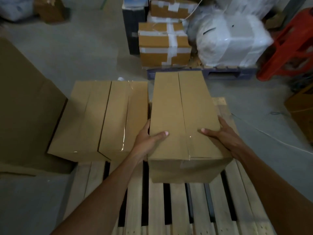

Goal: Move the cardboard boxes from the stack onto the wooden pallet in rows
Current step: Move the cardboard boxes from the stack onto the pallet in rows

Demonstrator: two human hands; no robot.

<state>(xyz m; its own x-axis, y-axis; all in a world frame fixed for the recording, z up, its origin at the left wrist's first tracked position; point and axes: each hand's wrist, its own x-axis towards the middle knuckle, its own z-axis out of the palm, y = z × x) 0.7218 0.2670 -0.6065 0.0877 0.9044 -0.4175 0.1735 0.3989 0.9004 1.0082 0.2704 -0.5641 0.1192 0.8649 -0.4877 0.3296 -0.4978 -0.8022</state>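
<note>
— Carried box (183,116): where?
— Low at the right part of the wooden pallet (155,209), just beside the middle box (118,116), long side pointing away. Resting on the slats or a shade above: cannot tell.
— Held how?
— Clasped from both sides near the close end. Left hand (149,138) against the left wall, thumb flat across the top, the rest tucked down the side. Right hand (223,136) opposite, thumb on the lid, fingers (224,124) curled round the right edge.
— Already set down?
— Middle box and left box (76,119), touching, side by side at the pallet's far part, clear tape glinting along the seams.
— Round about?
— Large cardboard sheet (25,99) at the far left. Beyond, on the grey floor (84,48), taped cartons (164,44) next to a white wrapped bundle (232,41).
</note>
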